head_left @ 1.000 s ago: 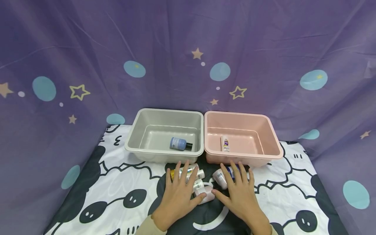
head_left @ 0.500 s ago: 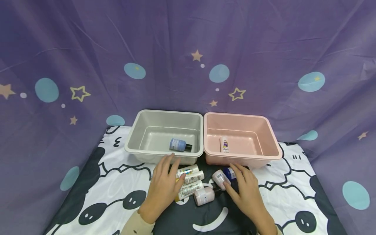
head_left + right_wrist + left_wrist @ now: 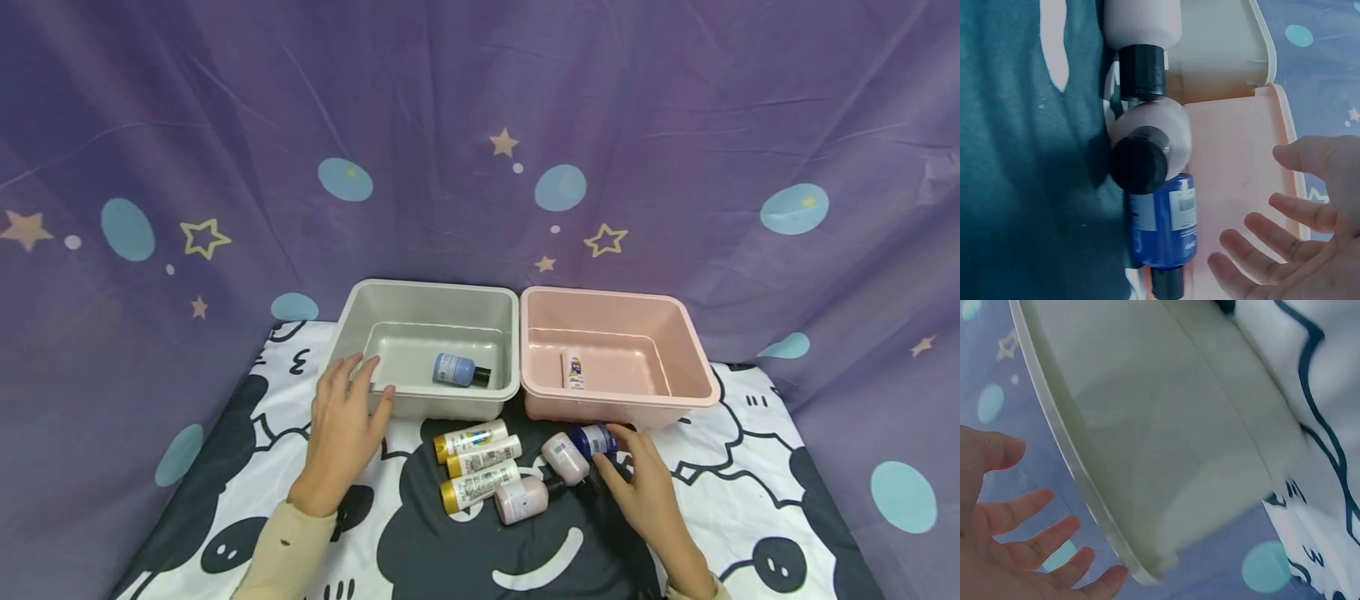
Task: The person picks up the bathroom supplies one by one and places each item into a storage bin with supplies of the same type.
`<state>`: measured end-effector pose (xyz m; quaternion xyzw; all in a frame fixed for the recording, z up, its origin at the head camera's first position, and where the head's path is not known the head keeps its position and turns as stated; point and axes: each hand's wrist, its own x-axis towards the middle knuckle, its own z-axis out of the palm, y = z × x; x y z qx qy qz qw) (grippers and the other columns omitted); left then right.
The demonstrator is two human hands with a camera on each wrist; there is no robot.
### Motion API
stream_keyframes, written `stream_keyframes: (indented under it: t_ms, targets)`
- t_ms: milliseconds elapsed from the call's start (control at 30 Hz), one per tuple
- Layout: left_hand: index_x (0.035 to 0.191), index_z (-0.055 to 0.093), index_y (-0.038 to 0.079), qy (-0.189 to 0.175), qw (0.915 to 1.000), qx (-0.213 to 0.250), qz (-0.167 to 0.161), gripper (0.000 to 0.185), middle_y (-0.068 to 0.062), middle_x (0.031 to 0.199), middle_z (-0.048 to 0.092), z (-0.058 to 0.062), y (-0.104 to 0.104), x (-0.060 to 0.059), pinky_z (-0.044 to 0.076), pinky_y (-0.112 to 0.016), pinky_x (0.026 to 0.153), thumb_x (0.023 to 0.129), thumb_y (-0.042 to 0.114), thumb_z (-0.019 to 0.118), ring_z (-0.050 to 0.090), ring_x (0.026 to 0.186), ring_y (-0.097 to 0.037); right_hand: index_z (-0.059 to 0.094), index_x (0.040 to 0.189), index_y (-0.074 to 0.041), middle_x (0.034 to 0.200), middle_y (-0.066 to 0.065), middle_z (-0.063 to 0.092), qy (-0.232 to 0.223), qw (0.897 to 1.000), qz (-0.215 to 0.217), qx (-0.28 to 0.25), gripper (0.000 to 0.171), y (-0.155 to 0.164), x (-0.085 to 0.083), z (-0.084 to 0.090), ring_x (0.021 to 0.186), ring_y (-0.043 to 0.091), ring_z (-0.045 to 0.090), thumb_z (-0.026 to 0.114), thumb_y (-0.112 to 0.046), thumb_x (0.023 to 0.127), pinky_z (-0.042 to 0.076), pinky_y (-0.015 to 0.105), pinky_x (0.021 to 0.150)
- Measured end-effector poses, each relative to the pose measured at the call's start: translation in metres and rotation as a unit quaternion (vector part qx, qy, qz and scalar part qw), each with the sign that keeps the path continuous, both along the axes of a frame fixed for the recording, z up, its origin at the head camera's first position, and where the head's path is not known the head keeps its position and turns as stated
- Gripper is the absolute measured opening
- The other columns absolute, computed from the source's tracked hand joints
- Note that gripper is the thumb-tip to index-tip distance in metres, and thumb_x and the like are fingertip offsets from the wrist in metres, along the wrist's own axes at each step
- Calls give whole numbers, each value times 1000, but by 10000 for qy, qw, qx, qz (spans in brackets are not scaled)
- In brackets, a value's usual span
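Observation:
My left hand [image 3: 341,429] is over the front left of the grey bin [image 3: 420,400], fingers spread and holding nothing. In the left wrist view those fingers [image 3: 1054,540] are beside the bin's rim. My right hand [image 3: 637,483] is near a dark blue bottle [image 3: 596,440]; the right wrist view shows a gap between its fingers [image 3: 1254,250] and that bottle. Against the blue bottle lies a pale pink bottle [image 3: 564,458], and a second pale pink bottle [image 3: 521,502] with a black cap lies closer to me. Several white tubes with yellow ends [image 3: 480,485] lie left of them.
A pink bin [image 3: 622,404] stands right of the grey one, holding a small white tube [image 3: 573,371]. Inside the grey bin lies a light blue bottle [image 3: 455,369] with a black cap. A purple curtain [image 3: 450,100] hangs behind both bins.
My left hand has moved left and away from the tubes, up to the grey bin. My right hand has shifted slightly right, uncovering the blue bottle. The bottles and tubes lie about where they were.

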<state>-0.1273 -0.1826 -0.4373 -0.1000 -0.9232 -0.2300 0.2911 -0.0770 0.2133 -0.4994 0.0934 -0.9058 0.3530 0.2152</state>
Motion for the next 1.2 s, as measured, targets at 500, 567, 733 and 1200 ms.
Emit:
stream_keyframes:
  t_ms: [500, 567, 733, 1200]
  targets:
    - [146, 43, -7, -1360, 9766, 1637, 319, 58, -31, 147, 39, -12, -54, -26, 37, -65, 102, 100, 23, 61, 38, 134, -49, 65, 116, -2, 109, 15, 70, -2101, 9633, -295, -1644, 35, -1, 1, -30, 82, 19, 70, 80, -15, 88, 56, 25, 66]
    - [148, 42, -4, -1491, 9695, 1915, 341, 58, -30, 146, 41, -15, -58, -27, 43, -61, 100, 102, 25, 59, 41, 133, -46, 64, 118, -1, 108, 16, 69, -2371, 9516, -279, -1934, 37, -3, 1, -32, 81, 20, 70, 80, -15, 87, 57, 26, 64]
    - [150, 44, 2, -1727, 9490, 2594, 480, 54, -25, 144, 47, -17, -64, -28, 44, -58, 101, 104, 29, 53, 45, 132, -41, 61, 118, 2, 103, 16, 71, -2720, 9315, -150, -2411, 41, -4, 1, -38, 78, 20, 69, 82, -10, 85, 58, 28, 61]
    - [146, 50, 5, -1789, 9214, 3418, 467, 47, -15, 144, 52, -26, -71, -31, 46, -8, 84, 106, 30, 50, 53, 126, -28, 61, 115, 3, 97, 14, 72, -2820, 9256, -208, -2517, 43, -5, 2, -41, 81, 20, 70, 84, -7, 80, 56, 25, 67]
